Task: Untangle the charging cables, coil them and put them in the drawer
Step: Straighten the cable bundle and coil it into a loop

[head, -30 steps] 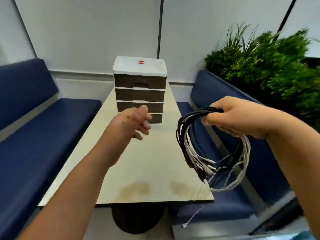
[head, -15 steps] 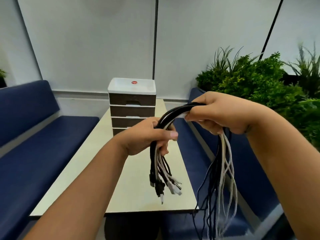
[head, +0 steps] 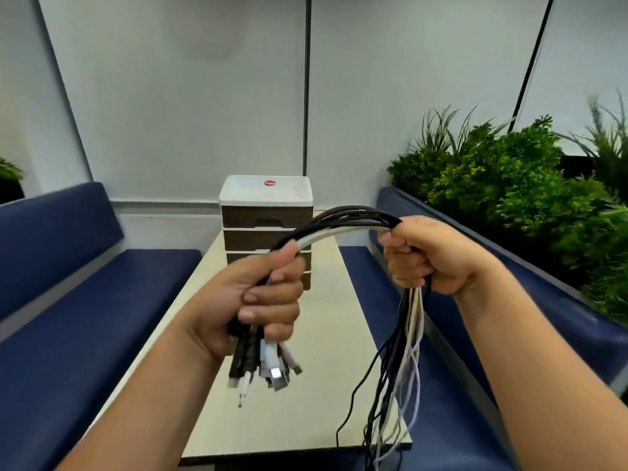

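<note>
Black and white charging cables [head: 343, 220] arch limp between both fists, left hand [head: 261, 300] clenching the plug ends, right hand [head: 428, 256] the tangled, probably slippery, tails.

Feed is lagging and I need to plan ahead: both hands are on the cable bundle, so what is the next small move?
Probably pick one cable out of the bundle: the left hand grips the plug ends, the right hand the middle, loose tails hang uncoiled.

One cable bundle [head: 343, 222], two hands [head: 258, 300], one drawer unit [head: 265, 212], two benches [head: 85, 300]
</note>
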`<state>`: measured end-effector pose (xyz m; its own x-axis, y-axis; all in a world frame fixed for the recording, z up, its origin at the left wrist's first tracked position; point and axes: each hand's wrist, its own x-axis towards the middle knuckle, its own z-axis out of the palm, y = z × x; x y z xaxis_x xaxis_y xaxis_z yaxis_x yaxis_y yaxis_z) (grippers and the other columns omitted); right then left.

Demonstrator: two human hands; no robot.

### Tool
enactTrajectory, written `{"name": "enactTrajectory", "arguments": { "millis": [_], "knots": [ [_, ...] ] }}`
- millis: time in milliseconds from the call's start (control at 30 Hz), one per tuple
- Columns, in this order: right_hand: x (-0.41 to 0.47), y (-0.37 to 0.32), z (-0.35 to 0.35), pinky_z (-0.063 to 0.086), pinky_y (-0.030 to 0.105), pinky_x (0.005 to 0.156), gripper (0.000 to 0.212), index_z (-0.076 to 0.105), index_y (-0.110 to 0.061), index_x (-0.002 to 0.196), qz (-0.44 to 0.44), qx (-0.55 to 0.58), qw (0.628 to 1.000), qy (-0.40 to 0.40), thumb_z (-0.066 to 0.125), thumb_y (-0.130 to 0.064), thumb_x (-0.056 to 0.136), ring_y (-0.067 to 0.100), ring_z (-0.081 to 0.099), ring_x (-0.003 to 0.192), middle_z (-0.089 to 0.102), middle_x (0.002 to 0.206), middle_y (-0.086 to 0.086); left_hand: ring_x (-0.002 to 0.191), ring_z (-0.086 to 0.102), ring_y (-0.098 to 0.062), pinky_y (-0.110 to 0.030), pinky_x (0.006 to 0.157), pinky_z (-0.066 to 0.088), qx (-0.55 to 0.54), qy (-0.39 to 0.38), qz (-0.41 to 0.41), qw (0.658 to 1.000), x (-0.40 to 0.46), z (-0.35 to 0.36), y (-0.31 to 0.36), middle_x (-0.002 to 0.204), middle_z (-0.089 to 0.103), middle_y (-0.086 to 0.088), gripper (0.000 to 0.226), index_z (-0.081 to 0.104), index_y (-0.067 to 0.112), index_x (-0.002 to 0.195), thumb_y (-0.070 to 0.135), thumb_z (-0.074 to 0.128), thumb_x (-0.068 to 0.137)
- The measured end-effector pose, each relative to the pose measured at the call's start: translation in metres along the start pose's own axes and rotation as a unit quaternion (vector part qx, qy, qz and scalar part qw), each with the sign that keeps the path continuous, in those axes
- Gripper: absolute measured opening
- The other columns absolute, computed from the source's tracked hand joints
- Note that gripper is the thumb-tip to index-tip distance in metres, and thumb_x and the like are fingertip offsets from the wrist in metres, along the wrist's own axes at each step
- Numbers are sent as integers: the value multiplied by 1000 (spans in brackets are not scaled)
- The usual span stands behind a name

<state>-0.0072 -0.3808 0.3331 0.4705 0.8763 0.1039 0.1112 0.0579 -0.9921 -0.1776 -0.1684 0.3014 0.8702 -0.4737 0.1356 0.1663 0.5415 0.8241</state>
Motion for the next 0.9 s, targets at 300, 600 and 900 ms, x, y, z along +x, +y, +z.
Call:
{"name": "enactTrajectory", "arguments": {
  "millis": [300,600,900],
  "knots": [
    [28,105,53,48,29,56,27,51,-14,61,2,50,995,-88,68,-18,81,17,49,43,46,47,3,42,29,-6,-21,55,40,-75,40,-71,994,4,17,61,51,31,8,33,43,16,77,33,34,104],
    [-2,236,109,51,39,89,30,58,-20,64,202,-64,977,-25,66,-30,91,32,69,85,65,63,7,45,37,-10,-27,59,44,-159,86,28,983,-39,-30,108,52,38,4,45,46,11,76,39,28,105],
    [-9,208,139,35,24,61,36,43,-26,66,229,-343,911,7,52,-44,96,6,46,61,47,64,-8,33,32,-4,-17,42,39,-113,394,260,874,-50,-93,89,42,32,9,40,44,19,63,31,43,101]
  ]
}}
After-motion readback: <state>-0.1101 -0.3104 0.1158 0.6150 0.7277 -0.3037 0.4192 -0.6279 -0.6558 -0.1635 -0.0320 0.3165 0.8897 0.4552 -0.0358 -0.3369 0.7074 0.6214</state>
